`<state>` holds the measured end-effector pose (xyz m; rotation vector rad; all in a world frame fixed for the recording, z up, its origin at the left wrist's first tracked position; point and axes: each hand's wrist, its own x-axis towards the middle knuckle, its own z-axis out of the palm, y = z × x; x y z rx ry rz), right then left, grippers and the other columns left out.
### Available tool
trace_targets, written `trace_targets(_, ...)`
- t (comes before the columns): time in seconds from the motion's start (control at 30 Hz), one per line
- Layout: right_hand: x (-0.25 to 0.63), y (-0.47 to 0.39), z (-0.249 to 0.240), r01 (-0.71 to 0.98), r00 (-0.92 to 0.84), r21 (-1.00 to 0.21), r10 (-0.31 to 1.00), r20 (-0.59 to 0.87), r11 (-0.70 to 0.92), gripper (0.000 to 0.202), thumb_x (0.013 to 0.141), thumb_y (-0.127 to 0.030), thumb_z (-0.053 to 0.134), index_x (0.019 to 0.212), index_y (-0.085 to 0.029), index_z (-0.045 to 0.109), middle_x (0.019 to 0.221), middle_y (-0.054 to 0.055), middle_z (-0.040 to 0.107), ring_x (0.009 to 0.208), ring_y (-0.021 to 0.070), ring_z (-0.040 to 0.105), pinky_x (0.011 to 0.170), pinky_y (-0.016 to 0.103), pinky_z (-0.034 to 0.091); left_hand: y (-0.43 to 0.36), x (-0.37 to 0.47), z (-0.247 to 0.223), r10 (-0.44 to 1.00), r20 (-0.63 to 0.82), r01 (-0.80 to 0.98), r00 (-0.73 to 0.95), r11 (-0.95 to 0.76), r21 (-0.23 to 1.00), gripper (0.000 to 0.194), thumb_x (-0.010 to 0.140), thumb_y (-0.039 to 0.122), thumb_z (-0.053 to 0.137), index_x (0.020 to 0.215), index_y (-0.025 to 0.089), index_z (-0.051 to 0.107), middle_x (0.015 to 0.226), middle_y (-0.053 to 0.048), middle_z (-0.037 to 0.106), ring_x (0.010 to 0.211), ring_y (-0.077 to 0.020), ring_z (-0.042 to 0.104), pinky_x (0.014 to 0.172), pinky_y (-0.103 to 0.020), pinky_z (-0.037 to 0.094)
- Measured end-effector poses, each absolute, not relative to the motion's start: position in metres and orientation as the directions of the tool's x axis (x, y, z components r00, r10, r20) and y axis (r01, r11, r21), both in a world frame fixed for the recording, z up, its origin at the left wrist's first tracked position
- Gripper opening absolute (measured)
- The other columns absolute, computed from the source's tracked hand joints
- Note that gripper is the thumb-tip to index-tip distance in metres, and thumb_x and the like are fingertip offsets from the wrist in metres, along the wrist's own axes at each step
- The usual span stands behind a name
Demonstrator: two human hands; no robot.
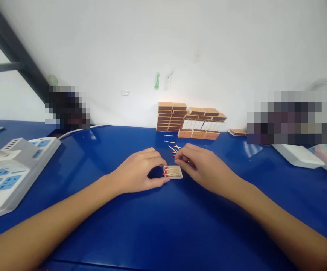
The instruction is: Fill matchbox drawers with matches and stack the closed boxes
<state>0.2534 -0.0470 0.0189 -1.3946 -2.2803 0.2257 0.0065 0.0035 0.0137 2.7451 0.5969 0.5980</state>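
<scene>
A small matchbox tray [181,175] lies on the blue table, holding several red-tipped matches [173,172] with their heads toward the left. My left hand [143,170] grips the tray's left end between thumb and fingers. Just beyond the tray's upper right corner is my right hand [200,163], its thumb and fingertips pinched together; whatever they may hold is too small or hidden to make out. Loose matches [172,147] are scattered on the table behind the tray, some partly covered by my right hand.
Stacked matchboxes [171,116] stand against the white wall, with more boxes and pale trays [198,124] beside them. One matchbox [237,132] lies apart on the right. A white power strip [19,177] with a plug is at left; a white device [298,156] sits at right.
</scene>
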Motion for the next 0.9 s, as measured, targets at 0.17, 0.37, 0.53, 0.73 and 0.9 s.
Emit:
trace_targets(0.17,0.253,-0.047,0.019,0.764,-0.4,-0.433,0.878,0.263,0.478,0.012,0.102,-0.026,0.06,0.094,-0.021,0.067,0.088,0.002,0.063,0.075,0.0148,0.057,0.068,0.028,0.042,0.004,0.006,0.013,0.45,0.339,0.337,0.826,-0.877,0.342,0.024,0.094,0.037,0.072,0.108,0.018,0.073,0.099,-0.006,0.072,0.096,-0.0216,0.063,0.085,-0.036,0.054)
trace_targets(0.37,0.243,-0.052,0.021,0.688,-0.465,-0.519,0.857,0.222,0.508,0.014,0.102,-0.03,0.063,0.095,-0.021,0.072,0.09,0.004,0.065,0.082,0.0165,0.06,0.072,0.029,0.046,0.003,0.007,0.013,0.441,0.352,0.324,0.825,-0.881,0.346,0.023,0.095,0.039,0.072,0.103,0.018,0.072,0.098,-0.006,0.072,0.095,-0.0214,0.064,0.085,-0.036,0.054)
trace_targets(0.53,0.242,-0.054,0.02,0.673,-0.48,-0.569,0.864,0.15,0.473,0.017,0.103,-0.031,0.061,0.094,-0.022,0.072,0.098,0.004,0.066,0.084,0.0161,0.061,0.075,0.03,0.048,0.002,0.007,0.013,0.436,0.355,0.318,0.827,-0.883,0.345,0.021,0.094,0.038,0.072,0.103,0.019,0.072,0.098,-0.005,0.071,0.095,-0.0211,0.064,0.084,-0.035,0.055)
trace_targets(0.73,0.244,-0.055,0.018,0.652,-0.518,-0.578,0.845,0.134,0.491,0.019,0.105,-0.03,0.056,0.094,-0.021,0.068,0.099,0.004,0.065,0.087,0.0159,0.062,0.078,0.031,0.049,0.002,0.007,0.013,0.427,0.358,0.309,0.83,-0.888,0.342,0.02,0.095,0.037,0.072,0.101,0.018,0.071,0.097,-0.006,0.071,0.095,-0.0214,0.064,0.083,-0.035,0.054)
trace_targets(0.9,0.243,-0.054,0.019,0.68,-0.502,-0.551,0.855,0.13,0.483,0.019,0.105,-0.032,0.057,0.095,-0.021,0.068,0.097,0.003,0.064,0.085,0.0163,0.061,0.079,0.032,0.049,0.002,0.007,0.014,0.429,0.357,0.311,0.83,-0.887,0.342,0.021,0.095,0.038,0.072,0.103,0.019,0.072,0.097,-0.006,0.071,0.095,-0.0212,0.063,0.084,-0.036,0.054)
